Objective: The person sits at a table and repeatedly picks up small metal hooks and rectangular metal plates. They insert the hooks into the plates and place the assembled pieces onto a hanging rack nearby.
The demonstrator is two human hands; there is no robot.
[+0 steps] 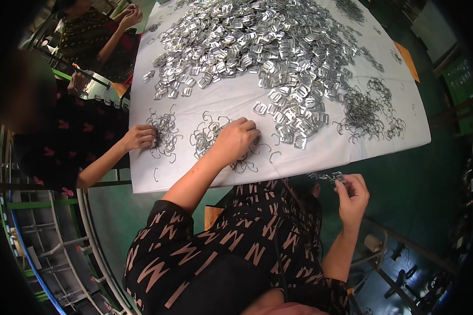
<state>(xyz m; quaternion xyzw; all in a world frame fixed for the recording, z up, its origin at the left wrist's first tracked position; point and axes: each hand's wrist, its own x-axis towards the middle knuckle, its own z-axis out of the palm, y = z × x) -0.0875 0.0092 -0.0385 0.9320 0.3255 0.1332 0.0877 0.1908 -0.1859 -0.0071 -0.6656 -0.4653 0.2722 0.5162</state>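
large pale letter shapes (153,274), printed across the black shirt (199,247), lower middle

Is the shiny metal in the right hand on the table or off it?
Off: the right hand holds the shiny metal beyond the near edge of the table.

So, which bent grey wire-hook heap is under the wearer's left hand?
The middle heap: the left hand is over it. A neighbour's hand is at the left heap; the nearer right heap lies untouched.
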